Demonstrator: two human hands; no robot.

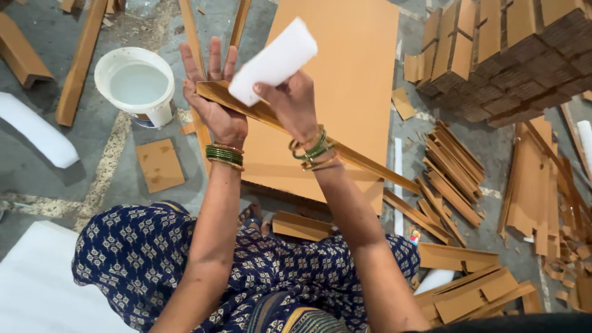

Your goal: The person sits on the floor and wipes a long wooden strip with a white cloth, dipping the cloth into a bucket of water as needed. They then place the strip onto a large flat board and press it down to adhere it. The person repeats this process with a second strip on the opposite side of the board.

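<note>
Brown cardboard angle strip (pixel 290 126) runs diagonally from the left hand (pixel 216 102) down toward the right of the lap. Left hand is spread flat, fingers splayed, backing the strip's upper end, not gripping. Right hand (pixel 290 98) is curled around a white foam block (pixel 273 60), pressing it on the strip. Risk: with only 1 open palm supporting it, the long strip could slide or twist under pressure. White bucket of milky liquid (pixel 139 86) sits near the left hand; a swung strip end might tip it.
</note>
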